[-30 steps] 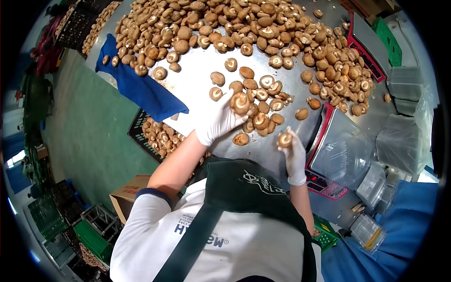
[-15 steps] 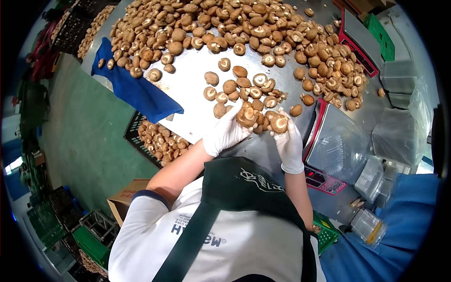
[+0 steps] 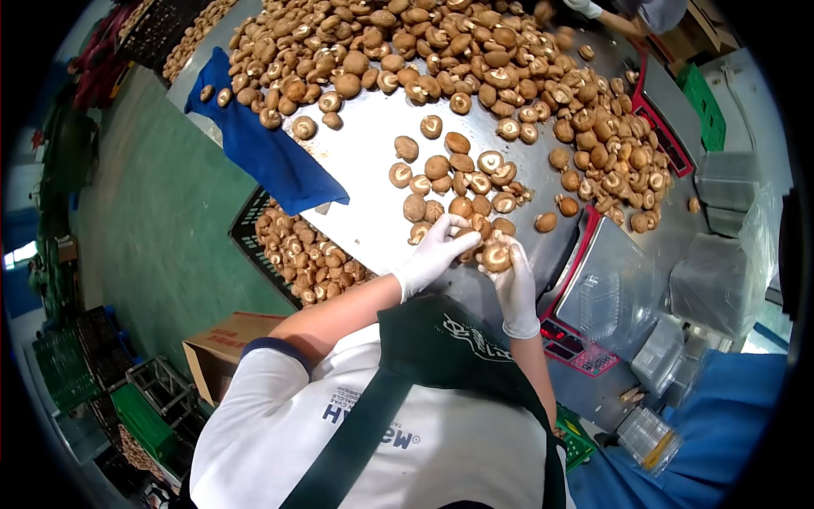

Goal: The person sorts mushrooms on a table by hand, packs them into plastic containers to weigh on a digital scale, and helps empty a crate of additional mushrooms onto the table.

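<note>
My left hand (image 3: 434, 256), in a white glove, has its fingers and thumb curled on a brown mushroom (image 3: 465, 234), partly hidden by the fingers. My right hand (image 3: 515, 293), gloved too, grips a mushroom (image 3: 497, 256) whose pale underside and stem face up. The two hands are close together over the near edge of the metal table (image 3: 373, 170). Just beyond them lies a loose group of mushrooms (image 3: 437, 166), some caps up, some stems up. One cap with pale cracks (image 3: 434, 210) rests beside my left fingers.
A large mushroom heap (image 3: 441, 42) covers the table's far side. A blue cloth (image 3: 263, 144) hangs over the left edge, above a crate of mushrooms (image 3: 297, 254). Right stand a scale (image 3: 593, 280) with a plastic tray and stacked clear boxes (image 3: 708, 280). Another person's gloved hand (image 3: 583, 7) shows at the top.
My left hand has let go of the mushroom it held and moved onto another. My right hand still holds a mushroom. The view has shifted, and another person's hand has appeared at the top.
</note>
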The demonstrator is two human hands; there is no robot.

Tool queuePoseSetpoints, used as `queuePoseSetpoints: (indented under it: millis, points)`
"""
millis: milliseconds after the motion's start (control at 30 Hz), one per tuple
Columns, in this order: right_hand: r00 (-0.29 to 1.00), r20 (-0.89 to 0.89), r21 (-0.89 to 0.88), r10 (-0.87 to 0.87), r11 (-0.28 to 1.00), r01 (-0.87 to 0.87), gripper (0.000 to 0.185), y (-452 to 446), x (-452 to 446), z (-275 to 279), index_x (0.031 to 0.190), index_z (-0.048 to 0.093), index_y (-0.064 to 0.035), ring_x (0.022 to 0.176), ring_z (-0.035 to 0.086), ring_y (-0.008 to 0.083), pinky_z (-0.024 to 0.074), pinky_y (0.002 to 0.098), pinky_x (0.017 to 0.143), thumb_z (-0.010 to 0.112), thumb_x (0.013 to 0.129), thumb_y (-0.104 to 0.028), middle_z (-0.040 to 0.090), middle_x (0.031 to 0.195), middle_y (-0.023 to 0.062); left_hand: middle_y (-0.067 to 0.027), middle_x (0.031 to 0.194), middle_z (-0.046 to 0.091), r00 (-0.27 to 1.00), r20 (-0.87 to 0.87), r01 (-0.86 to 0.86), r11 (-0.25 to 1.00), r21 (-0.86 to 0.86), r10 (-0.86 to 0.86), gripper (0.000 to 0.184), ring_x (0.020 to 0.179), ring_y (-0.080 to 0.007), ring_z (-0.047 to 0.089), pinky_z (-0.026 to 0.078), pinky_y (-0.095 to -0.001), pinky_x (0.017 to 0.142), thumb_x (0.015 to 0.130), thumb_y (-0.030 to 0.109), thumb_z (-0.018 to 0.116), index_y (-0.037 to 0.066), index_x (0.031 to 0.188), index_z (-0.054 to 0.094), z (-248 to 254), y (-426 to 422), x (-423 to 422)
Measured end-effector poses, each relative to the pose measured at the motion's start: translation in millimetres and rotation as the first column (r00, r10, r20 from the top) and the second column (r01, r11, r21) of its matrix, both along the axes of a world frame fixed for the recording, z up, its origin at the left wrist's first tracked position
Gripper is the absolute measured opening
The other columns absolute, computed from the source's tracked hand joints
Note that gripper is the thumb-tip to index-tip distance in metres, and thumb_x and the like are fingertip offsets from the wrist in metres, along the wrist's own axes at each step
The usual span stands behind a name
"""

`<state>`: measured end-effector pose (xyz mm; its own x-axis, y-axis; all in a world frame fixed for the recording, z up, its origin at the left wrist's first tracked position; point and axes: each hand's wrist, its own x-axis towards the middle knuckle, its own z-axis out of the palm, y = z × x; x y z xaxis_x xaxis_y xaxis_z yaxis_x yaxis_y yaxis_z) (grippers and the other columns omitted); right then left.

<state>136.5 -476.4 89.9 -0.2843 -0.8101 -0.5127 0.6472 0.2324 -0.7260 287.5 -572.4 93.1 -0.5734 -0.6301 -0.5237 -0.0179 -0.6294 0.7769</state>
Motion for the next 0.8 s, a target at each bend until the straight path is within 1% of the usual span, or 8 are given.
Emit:
queuePoseSetpoints:
  millis: [67, 133, 167, 200, 333, 433, 600, 800]
  points:
    - [0.999, -0.023, -0.03, -0.025, 0.999, 0.025, 0.036, 2.2, -9.3, -6.5, 0.126, 0.051, -0.005, 0.097, 0.062, 0.0222, 0.0514, 0.0335, 0.079, 0.038, 0.104, -0.031, 0.059, 0.117, 0.0098, -0.0103, 0.101, 0.061, 0.992, 0.124, 0.021, 0.94, -0.342, 0.023, 0.039, 0.089, -0.0182, 0.06, 0.048, -0.0307, 0.083, 0.09, 0.028, 0.067, 0.003, 0.116, 0.052, -2.8, -6.0, 11.8]
    - [0.991, -0.089, -0.037, -0.103, 0.994, 0.1, 0.037, 2.0, -21.5, -18.3, 0.125, 0.052, -0.0044, 0.095, 0.062, 0.0222, 0.0519, 0.0329, 0.078, 0.04, 0.103, -0.032, 0.059, 0.112, 0.0086, -0.0152, 0.106, 0.061, 0.947, 0.279, 0.119, 0.636, -0.763, 0.157, 0.04, 0.093, -0.0256, 0.061, 0.047, -0.034, 0.088, 0.09, 0.025, 0.067, 0.002, 0.118, 0.051, -13.9, -15.8, 27.9]
    - [0.971, -0.148, -0.045, -0.188, 0.982, 0.184, 0.034, 2.3, -29.4, -27.1, 0.124, 0.052, -0.0042, 0.093, 0.063, 0.0211, 0.0525, 0.0328, 0.077, 0.042, 0.103, -0.028, 0.058, 0.109, 0.0078, -0.0197, 0.109, 0.059, 0.957, 0.224, 0.006, 0.757, -0.653, 0.185, 0.04, 0.101, -0.0342, 0.059, 0.046, -0.0385, 0.093, 0.089, 0.021, 0.065, 0.002, 0.12, 0.051, -15.9, -21.4, 34.5]
    - [0.932, -0.243, 0.007, -0.269, 0.96, 0.279, 0.035, -0.4, -36.3, -34.1, 0.129, 0.049, -0.0035, 0.092, 0.061, 0.019, 0.0512, 0.031, 0.077, 0.044, 0.102, -0.025, 0.058, 0.108, 0.0063, -0.0178, 0.111, 0.057, 0.94, 0.246, -0.046, 0.805, -0.591, 0.234, 0.04, 0.102, -0.0295, 0.059, 0.047, -0.0361, 0.092, 0.089, 0.019, 0.065, 0.002, 0.123, 0.051, -20.7, -29.5, 43.8]
    - [0.77, -0.523, 0.074, -0.365, 0.881, 0.467, 0.052, -3.5, -68.4, -84.6, 0.147, 0.032, -0.0012, 0.089, 0.055, 0.0126, 0.0461, 0.0256, 0.08, 0.049, 0.099, -0.016, 0.055, 0.105, 0.0018, -0.0203, 0.118, 0.056, 0.779, 0.499, 0.107, 0.703, -0.703, 0.38, 0.045, 0.109, -0.0332, 0.057, 0.045, -0.039, 0.098, 0.089, 0.02, 0.065, 0.002, 0.128, 0.051, -46.8, -73.1, 74.0]
    - [0.772, -0.541, 0.072, -0.334, 0.896, 0.438, 0.065, -20.8, -78.0, -77.4, 0.153, 0.017, -0.0012, 0.088, 0.05, 0.0098, 0.043, 0.0231, 0.08, 0.05, 0.099, -0.015, 0.054, 0.106, 0.0, -0.02, 0.119, 0.056, 0.729, 0.549, 0.178, 0.661, -0.729, 0.41, 0.054, 0.115, -0.0355, 0.053, 0.041, -0.0423, 0.101, 0.087, 0.027, 0.066, 0.004, 0.132, 0.049, -49.6, -95.0, 80.5]
    - [0.541, -0.839, 0.199, 0.049, 0.954, 0.223, 0.052, -55.6, -99.6, -76.3, 0.143, 0.043, -0.0029, 0.134, 0.04, 0.0311, 0.0329, 0.0354, 0.11, 0.052, 0.095, -0.02, 0.038, 0.147, 0.02, -0.0188, 0.118, 0.057, 0.827, 0.436, 0.141, 0.618, -0.774, 0.356, 0.054, 0.116, -0.0339, 0.054, 0.041, -0.0412, 0.102, 0.085, 0.024, 0.066, 0.007, 0.134, 0.05, -58.6, -130.5, 73.1]
    - [0.289, -0.929, 0.209, 0.233, 0.972, -0.11, 0.051, -67.8, -62.2, -71.5, 0.141, 0.044, -0.0006, 0.125, 0.047, 0.0314, 0.0352, 0.0368, 0.108, 0.054, 0.091, -0.008, 0.047, 0.134, 0.0185, -0.0163, 0.115, 0.06, 0.826, 0.501, 0.228, 0.661, -0.715, 0.257, 0.05, 0.111, -0.0328, 0.055, 0.043, -0.0401, 0.099, 0.082, 0.021, 0.066, 0.01, 0.13, 0.053, -57.5, -137.4, 70.2]
